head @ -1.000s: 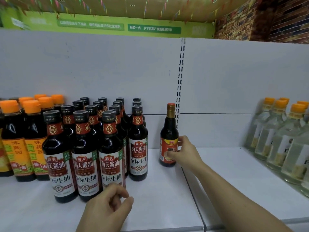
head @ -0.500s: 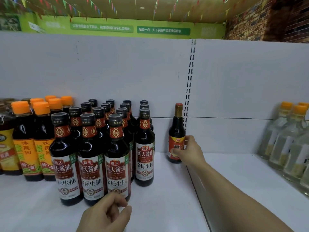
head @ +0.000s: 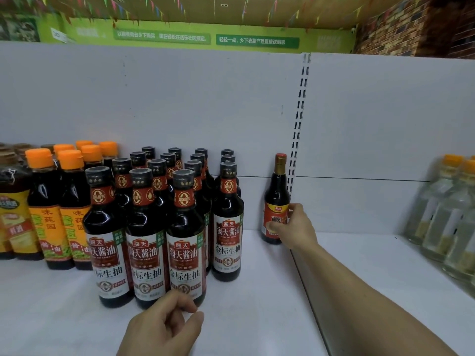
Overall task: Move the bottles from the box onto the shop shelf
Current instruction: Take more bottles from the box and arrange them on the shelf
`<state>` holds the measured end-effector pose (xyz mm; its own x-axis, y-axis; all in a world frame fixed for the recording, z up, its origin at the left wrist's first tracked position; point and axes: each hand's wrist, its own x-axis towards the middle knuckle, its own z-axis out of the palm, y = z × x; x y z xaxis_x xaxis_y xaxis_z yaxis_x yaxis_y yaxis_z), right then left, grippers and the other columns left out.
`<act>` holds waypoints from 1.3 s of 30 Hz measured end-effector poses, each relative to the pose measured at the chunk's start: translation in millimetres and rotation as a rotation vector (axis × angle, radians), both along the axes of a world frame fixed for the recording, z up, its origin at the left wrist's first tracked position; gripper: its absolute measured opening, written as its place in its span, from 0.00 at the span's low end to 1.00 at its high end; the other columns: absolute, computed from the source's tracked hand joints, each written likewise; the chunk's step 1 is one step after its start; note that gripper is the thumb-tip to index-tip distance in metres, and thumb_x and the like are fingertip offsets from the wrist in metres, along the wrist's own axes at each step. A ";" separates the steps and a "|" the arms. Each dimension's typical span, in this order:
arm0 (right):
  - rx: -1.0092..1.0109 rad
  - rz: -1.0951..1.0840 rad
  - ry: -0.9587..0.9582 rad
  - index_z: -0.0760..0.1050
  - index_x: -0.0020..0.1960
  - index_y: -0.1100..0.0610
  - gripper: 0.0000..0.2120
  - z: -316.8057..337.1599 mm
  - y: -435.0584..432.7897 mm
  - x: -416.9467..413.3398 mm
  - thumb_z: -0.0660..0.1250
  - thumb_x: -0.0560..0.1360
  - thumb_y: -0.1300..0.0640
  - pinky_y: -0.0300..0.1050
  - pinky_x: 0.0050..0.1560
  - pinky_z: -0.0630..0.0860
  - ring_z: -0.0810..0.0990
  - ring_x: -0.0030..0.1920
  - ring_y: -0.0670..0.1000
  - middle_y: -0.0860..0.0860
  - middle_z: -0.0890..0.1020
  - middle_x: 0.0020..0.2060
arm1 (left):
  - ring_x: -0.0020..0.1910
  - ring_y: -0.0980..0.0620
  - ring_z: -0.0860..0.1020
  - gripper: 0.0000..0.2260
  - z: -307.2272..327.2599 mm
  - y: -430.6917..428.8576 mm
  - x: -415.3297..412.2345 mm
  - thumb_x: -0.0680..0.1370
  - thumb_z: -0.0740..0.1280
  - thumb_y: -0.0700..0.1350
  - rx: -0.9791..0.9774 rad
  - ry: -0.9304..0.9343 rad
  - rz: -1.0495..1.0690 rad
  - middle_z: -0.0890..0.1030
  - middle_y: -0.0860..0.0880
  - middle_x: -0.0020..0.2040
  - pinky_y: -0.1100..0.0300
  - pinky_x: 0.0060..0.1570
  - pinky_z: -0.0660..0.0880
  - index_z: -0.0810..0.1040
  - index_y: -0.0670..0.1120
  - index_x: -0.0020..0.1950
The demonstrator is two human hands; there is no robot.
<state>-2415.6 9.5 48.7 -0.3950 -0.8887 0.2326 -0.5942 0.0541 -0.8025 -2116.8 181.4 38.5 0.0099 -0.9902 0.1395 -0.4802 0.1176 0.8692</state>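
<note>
On shelf point(head: 270, 291), small bottle point(head: 277, 191) (upright) in right hand point(head: 295, 227), soy bottles point(head: 185, 227) beside

The front soy sauce bottles point(head: 186, 253) carry red-and-white labels with 海天 on a small red tab, 海天酱油 beneath it and 金标生抽 in black lower down; the orange-capped bottles point(head: 50, 227) show 味莼园 and 黄豆 on yellow labels; the green banner point(head: 257, 41) above the shelving reads 轻轻一点,乡下农副产品直接送到家 on its right panel, its left panel too blurred; the small bottle point(head: 277, 191) has a red label too blurred to read.
</note>
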 end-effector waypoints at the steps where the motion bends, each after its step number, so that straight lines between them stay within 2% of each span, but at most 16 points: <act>1: 0.001 -0.002 0.000 0.66 0.70 0.52 0.35 -0.2 0.1 0.5 0.80 0.69 0.49 0.55 0.58 0.79 0.79 0.55 0.52 0.46 0.77 0.57 | 0.28 0.60 0.74 0.07 0.6 0.5 0.5 0.72 0.79 0.43 0.003 -0.003 0.001 0.75 0.54 0.25 0.70 0.33 0.69 0.81 0.47 0.41; 7: -0.005 0.013 -0.027 0.66 0.72 0.53 0.36 -1.8 1.9 2.5 0.79 0.71 0.49 0.53 0.58 0.78 0.78 0.54 0.51 0.49 0.79 0.62 | 0.28 0.59 0.74 0.07 1.9 3.1 0.5 0.72 0.78 0.43 -0.001 -0.008 0.000 0.74 0.54 0.25 0.70 0.33 0.70 0.81 0.47 0.41; 10: 0.033 0.036 -0.044 0.65 0.74 0.57 0.37 -4.5 8.3 1.3 0.78 0.72 0.47 0.48 0.54 0.76 0.78 0.53 0.51 0.51 0.79 0.62 | 0.27 0.59 0.73 0.06 1.9 3.7 -3.2 0.73 0.78 0.43 0.013 0.005 -0.001 0.73 0.55 0.24 0.70 0.33 0.70 0.81 0.47 0.41; 13: 0.086 0.016 -0.066 0.61 0.77 0.59 0.40 -5.0 19.8 -1.2 0.75 0.75 0.43 0.47 0.53 0.72 0.79 0.59 0.55 0.54 0.77 0.65 | 0.28 0.59 0.73 0.08 2.0 3.7 -8.6 0.73 0.78 0.43 0.025 0.041 -0.003 0.75 0.53 0.26 0.66 0.36 0.71 0.81 0.53 0.37; 16: 0.117 -0.009 -0.081 0.65 0.76 0.58 0.36 -3.3 32.2 -7.0 0.72 0.77 0.40 0.45 0.54 0.71 0.78 0.63 0.55 0.56 0.77 0.68 | 0.27 0.58 0.71 0.12 1.3 1.0 -14.6 0.72 0.78 0.43 0.021 0.121 -0.015 0.77 0.49 0.30 0.61 0.39 0.72 0.81 0.59 0.40; 19: 0.128 -0.023 -0.095 0.70 0.72 0.56 0.32 -1.9 50.3 -14.2 0.72 0.76 0.38 0.45 0.54 0.72 0.77 0.57 0.52 0.52 0.80 0.64 | 0.27 0.58 0.71 0.10 -1.0 -3.8 -22.7 0.72 0.79 0.41 0.024 0.172 -0.046 0.78 0.51 0.30 0.57 0.41 0.73 0.82 0.55 0.38; 22: 0.119 -0.044 -0.123 0.74 0.69 0.55 0.31 -2.5 72.3 -19.1 0.72 0.75 0.36 0.45 0.55 0.75 0.78 0.58 0.51 0.50 0.79 0.62 | 0.28 0.59 0.72 0.08 -3.8 -7.8 -32.9 0.72 0.78 0.40 0.036 0.183 -0.095 0.78 0.53 0.29 0.57 0.41 0.73 0.83 0.52 0.39; 26: 0.088 -0.103 -0.185 0.78 0.64 0.54 0.26 -3.7 104.9 -21.7 0.73 0.75 0.38 0.41 0.44 0.77 0.81 0.54 0.48 0.47 0.82 0.58 | 0.30 0.59 0.74 0.06 -4.9 -10.9 -46.5 0.72 0.78 0.40 0.051 0.166 -0.180 0.79 0.54 0.30 0.57 0.42 0.74 0.83 0.49 0.42; 29: 0.048 -0.152 -0.232 0.80 0.61 0.53 0.23 -4.6 132.0 -18.1 0.73 0.74 0.38 0.44 0.53 0.79 0.83 0.54 0.47 0.46 0.84 0.55 | 0.36 0.61 0.78 0.08 -2.5 -17.0 -54.0 0.72 0.78 0.44 0.046 0.177 -0.244 0.82 0.54 0.40 0.61 0.43 0.73 0.82 0.52 0.46; 32: 0.023 -0.200 -0.276 0.82 0.58 0.50 0.20 -3.1 161.9 -5.4 0.73 0.74 0.37 0.43 0.52 0.78 0.83 0.54 0.46 0.44 0.84 0.53 | 0.48 0.63 0.79 0.10 0.1 -26.1 -59.8 0.75 0.76 0.49 0.071 0.186 -0.334 0.82 0.58 0.52 0.61 0.47 0.72 0.79 0.56 0.52; 35: -0.003 -0.274 -0.291 0.82 0.55 0.48 0.16 0.0 189.1 12.8 0.73 0.74 0.38 0.42 0.53 0.78 0.83 0.54 0.43 0.42 0.85 0.51 | 0.56 0.62 0.77 0.11 1.2 -31.6 -63.1 0.76 0.74 0.51 0.111 0.210 -0.441 0.79 0.61 0.57 0.57 0.53 0.70 0.76 0.57 0.56; 39: -0.062 -0.427 -0.325 0.83 0.53 0.48 0.14 2.1 215.8 36.8 0.74 0.74 0.40 0.45 0.57 0.79 0.83 0.54 0.44 0.42 0.85 0.49 | 0.60 0.60 0.76 0.13 -5.0 -31.9 -59.4 0.77 0.74 0.51 0.140 0.249 -0.539 0.78 0.61 0.60 0.56 0.57 0.69 0.76 0.57 0.58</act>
<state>-2378.8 225.3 50.8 -0.7787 -0.6216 0.0850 -0.2499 0.1832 -0.9508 -2176.2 149.5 33.5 -0.4822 -0.8736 0.0653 -0.1657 0.1641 0.9724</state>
